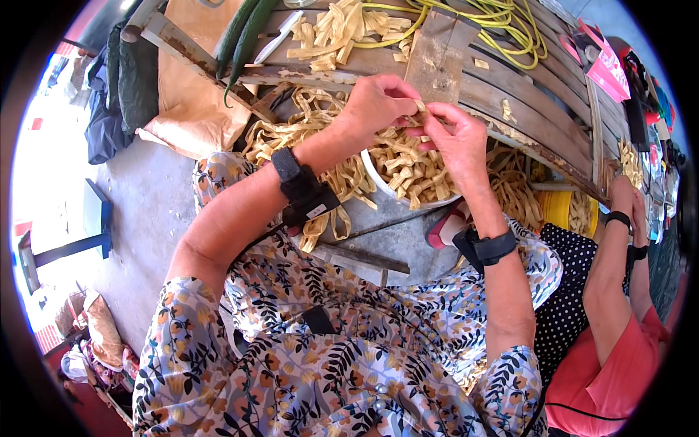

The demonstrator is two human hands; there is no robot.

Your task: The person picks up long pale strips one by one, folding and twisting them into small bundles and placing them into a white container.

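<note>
Between the fingertips of both my hands is a short pale tan strip (420, 106), perhaps tofu skin; my fingers hide part of it. My left hand (379, 104) pinches it from the left, and my right hand (457, 141) meets it from the right. Just below them stands a white bucket (377, 179) holding many knotted tan pieces (418, 169). A heap of long loose strips (295, 128) hangs to the left of the bucket, partly behind my left forearm.
A slatted wooden table (540, 120) with a rusty metal edge carries a wooden board (437, 60), a pile of strips (341, 33), yellow cord (513, 33) and long green gourds (246, 38). At right, a co-worker's hands (627, 196) are near a yellow bucket (557, 207).
</note>
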